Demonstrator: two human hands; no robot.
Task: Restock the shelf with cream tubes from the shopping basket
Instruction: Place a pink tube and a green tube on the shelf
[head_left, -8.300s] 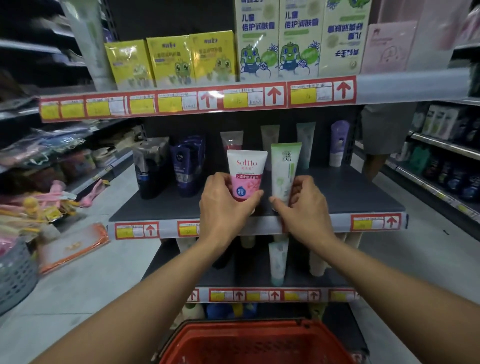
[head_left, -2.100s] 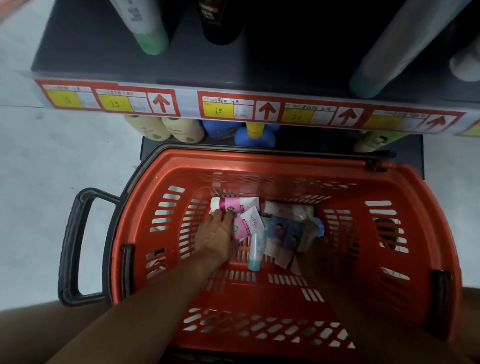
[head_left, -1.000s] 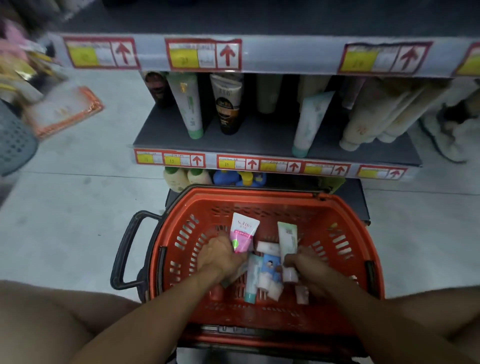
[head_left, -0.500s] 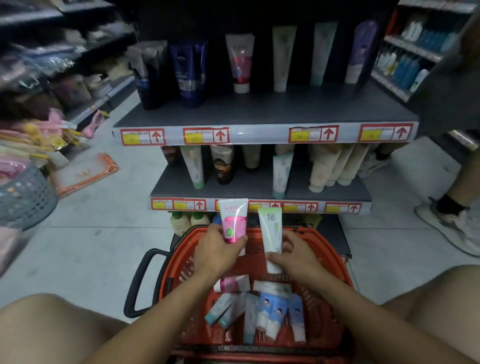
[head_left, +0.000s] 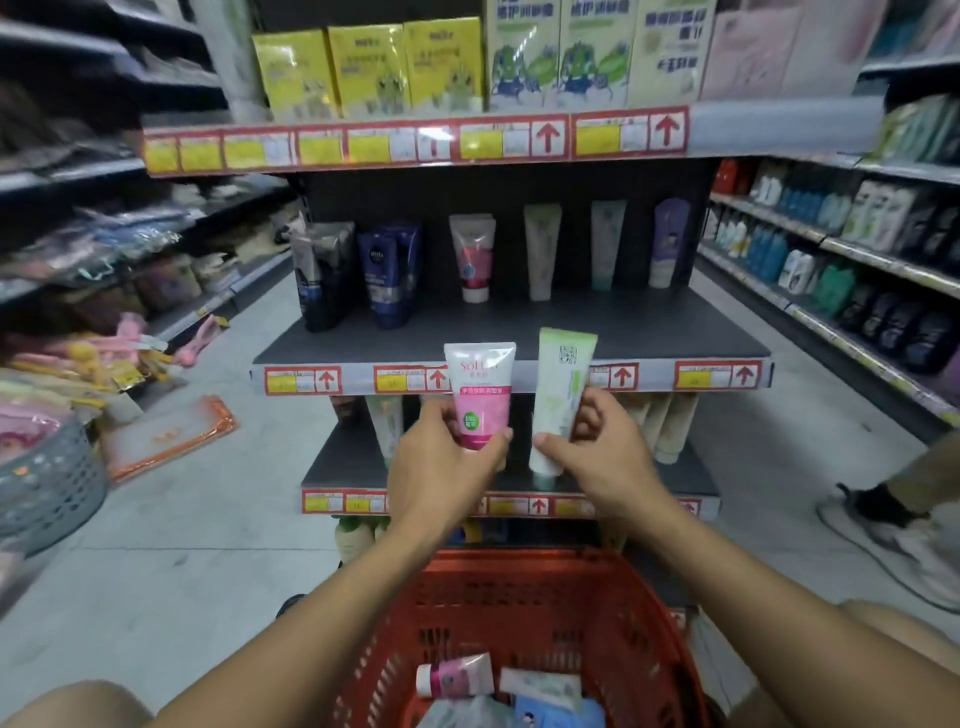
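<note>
Cream tubes in both hands, held up in front of the shelf unit. Nearest, low in view: red shopping basket (head_left: 649, 613) between the person's knees, several more tubes lying loose in the bottom, one pink tube (head_left: 457, 674) on its side, a white one and blue ones beside it, partly cut off by the frame edge. Both bare forearms reach forward over the basket. Left hand (head_left: 441, 467) is closed round the lower part of a pink-and-white tube (head_left: 480, 392), thumb on the right side, fingers on the left, tube upright with the flat crimped end up. Right hand (head_left: 597, 457) pinches a pale green tube (head_left: 563, 395), also upright, cap end down, thumb near the cap, fingers on its right side. The two tubes are just beside each other, not touching, and overlap the front edge of the middle shelf (head_left: 649, 332) in view; neither rests on it. Lower shelf (head_left: 696, 478) behind the hands holds more tubes, mostly hidden. Middle shelf front is bare; at the back stand dark tubes (head_left: 387, 275) on the left, then a red-and-white tube (head_left: 471, 257), two pale tubes, a purple one (head_left: 670, 241). Top shelf carries yellow boxes (head_left: 369, 67) and green-white boxes. Red arrow price tags along every shelf edge. Right edge: another person's shoe (head_left: 883, 525) on the floor. Left: grey basket (head_left: 47, 483).
</note>
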